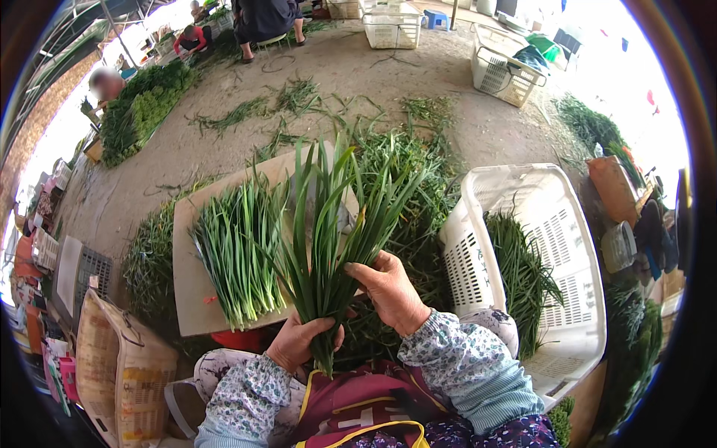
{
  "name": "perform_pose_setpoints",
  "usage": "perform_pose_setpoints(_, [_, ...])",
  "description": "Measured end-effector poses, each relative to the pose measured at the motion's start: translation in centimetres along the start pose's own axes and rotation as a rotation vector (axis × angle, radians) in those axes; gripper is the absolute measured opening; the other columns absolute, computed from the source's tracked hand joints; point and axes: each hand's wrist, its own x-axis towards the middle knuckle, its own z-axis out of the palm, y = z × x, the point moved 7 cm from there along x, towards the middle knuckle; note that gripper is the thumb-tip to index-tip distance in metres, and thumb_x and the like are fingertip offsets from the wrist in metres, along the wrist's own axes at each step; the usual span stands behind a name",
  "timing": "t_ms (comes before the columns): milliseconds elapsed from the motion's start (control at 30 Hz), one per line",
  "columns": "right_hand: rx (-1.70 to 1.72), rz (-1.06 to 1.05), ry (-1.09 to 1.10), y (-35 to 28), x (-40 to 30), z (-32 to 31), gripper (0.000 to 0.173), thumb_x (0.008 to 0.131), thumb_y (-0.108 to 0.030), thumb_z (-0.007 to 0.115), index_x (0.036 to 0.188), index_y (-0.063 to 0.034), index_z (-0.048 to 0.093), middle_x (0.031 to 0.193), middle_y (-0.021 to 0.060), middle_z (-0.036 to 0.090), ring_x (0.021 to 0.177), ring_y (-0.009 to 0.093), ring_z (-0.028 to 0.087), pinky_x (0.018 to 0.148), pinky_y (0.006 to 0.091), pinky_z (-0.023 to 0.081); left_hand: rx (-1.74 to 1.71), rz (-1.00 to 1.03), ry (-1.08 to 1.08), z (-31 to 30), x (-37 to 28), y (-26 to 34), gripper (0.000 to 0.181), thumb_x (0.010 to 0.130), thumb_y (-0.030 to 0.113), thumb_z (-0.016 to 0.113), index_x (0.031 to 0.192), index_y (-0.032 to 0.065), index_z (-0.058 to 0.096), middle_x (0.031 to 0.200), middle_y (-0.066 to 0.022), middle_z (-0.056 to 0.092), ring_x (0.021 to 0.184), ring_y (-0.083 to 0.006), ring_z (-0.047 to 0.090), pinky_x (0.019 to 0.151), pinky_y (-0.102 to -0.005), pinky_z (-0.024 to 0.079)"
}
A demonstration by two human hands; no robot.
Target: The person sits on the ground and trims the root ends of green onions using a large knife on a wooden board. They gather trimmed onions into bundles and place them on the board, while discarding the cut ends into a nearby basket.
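My left hand (305, 339) is closed around the lower end of a bunch of long green leaves (322, 280), which look like garlic chives and fan out upward over a board. At the right side of the bunch, my right hand (392, 291) pinches some leaves between thumb and fingers. On the pale board (190, 308) to the left lies a layer of similar leaves (241, 252), their pale cut ends towards me. Part of the board and a greyish thing on it are hidden behind the bunch.
A white plastic crate (585, 269) holding greens (521, 274) stands at right. Loose leaves (397, 168) are heaped beyond the board. A yellowish crate (120, 364) is at lower left. People sit further off, one on a stool near a white crate (392, 33); a blue stool (436, 19) stands nearby.
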Motion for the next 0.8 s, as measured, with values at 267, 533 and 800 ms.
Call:
perform_pose_setpoints(267, [0.022,-0.002,0.013,-0.09,0.04,0.03,0.02,0.091,-0.005,0.064,0.11,0.0014,0.062,0.098,0.0061,0.07,0.082,0.012,0.068,0.072,0.025,0.056,0.053,-0.008,0.021,0.05,0.14,-0.1,0.041,0.09,0.015,0.063,0.126,-0.0036,0.055,0.107,-0.0187,0.065,0.069,-0.0219,0.065,0.056,-0.0321,0.053])
perform_pose_setpoints(533, [0.052,0.075,0.008,-0.03,-0.31,0.41,0.017,0.091,-0.006,0.065,0.108,-0.0006,0.065,0.095,0.0048,0.07,0.078,0.011,0.068,0.067,0.0245,0.056,0.034,-0.012,-0.021,-0.03,0.1,-0.39,0.037,0.093,0.011,0.061,0.127,-0.003,0.056,0.113,-0.0188,0.066,0.073,-0.0194,0.065,0.06,-0.0302,0.054])
perform_pose_setpoints(800, [0.13,0.048,-0.013,0.53,-0.09,0.24,0.013,0.092,-0.007,0.066,0.104,-0.0021,0.068,0.093,0.0043,0.071,0.076,0.011,0.068,0.066,0.0244,0.055,0.034,-0.002,-0.016,0.05,0.13,-0.18,0.038,0.093,0.011,0.062,0.127,-0.0022,0.056,0.11,-0.0182,0.066,0.073,-0.0187,0.065,0.06,-0.03,0.054])
